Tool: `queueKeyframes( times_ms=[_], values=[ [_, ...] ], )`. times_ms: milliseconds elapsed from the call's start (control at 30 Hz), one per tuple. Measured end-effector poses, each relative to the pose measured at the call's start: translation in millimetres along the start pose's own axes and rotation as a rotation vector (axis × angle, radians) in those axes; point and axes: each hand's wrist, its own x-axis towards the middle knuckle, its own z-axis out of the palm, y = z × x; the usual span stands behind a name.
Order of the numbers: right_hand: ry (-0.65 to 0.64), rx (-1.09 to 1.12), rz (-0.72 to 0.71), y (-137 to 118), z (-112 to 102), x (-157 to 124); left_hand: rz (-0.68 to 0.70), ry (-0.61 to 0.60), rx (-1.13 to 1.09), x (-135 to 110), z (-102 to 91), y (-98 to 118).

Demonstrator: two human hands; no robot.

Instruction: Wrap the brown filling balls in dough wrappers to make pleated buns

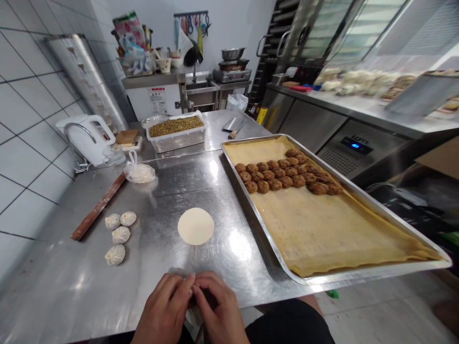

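Note:
My left hand (163, 306) and my right hand (218, 306) meet at the front edge of the steel table, fingertips pinched together. Between them a small pale bit shows, but my fingers cover it and I cannot make out what it is. Just beyond lies a flat round dough wrapper (195, 226) on the bare metal. To the left sit several pleated dumplings (121, 234), beside a wooden rolling pin (98, 206) lying at a slant. A knotted clear plastic bag with something pale in it (140, 173) rests against the pin's far end.
On the right, a large metal tray (265, 224) lined with yellowish paper holds rows of brown filling balls (275, 184). At the back stand a tub of greenish-brown crumbly filling (175, 128), a white kettle (86, 138) and a scraper (233, 125). A steel counter (344, 107) runs along the right.

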Motion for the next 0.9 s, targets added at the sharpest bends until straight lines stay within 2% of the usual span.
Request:
queueKeyframes(
  times_ms=[67,133,267,333,433,500,633,700,833,900],
  values=[
    [-0.051,-0.011,-0.118,2.2,-0.7,-2.7,0.004,-0.047,-0.012,0.2,-2.2,-0.7],
    [-0.037,-0.038,-0.165,6.1,-1.3,-5.0,0.011,-0.024,-0.019,1.1,-3.0,-0.6],
    [0.069,-0.049,0.011,7.3,0.4,-3.4,0.032,0.111,0.022,3.8,0.4,1.0],
    [0.063,-0.034,0.047,5.1,1.6,-2.1,0.027,0.078,0.027,4.7,0.5,0.7],
    [0.007,-0.040,-0.104,5.6,1.6,-4.1,0.049,-0.025,0.032,5.3,-3.1,-1.1],
    [-0.004,-0.062,-0.175,8.5,0.7,-6.2,0.071,-0.023,0.035,5.3,-4.4,-1.5],
    [0.076,-0.055,0.006,8.9,0.2,-4.9,0.101,0.137,0.070,5.1,-0.1,0.9],
    [0.075,-0.035,0.041,6.3,0.9,-3.4,0.095,0.151,0.083,4.9,1.0,1.7],
    [-0.014,-0.058,-0.181,7.4,0.6,-5.4,0.095,0.000,0.083,3.9,-3.5,0.0],
    [-0.002,-0.089,-0.227,10.1,-0.3,-6.4,0.105,-0.002,0.073,3.2,-4.5,-0.7]
  ],
)
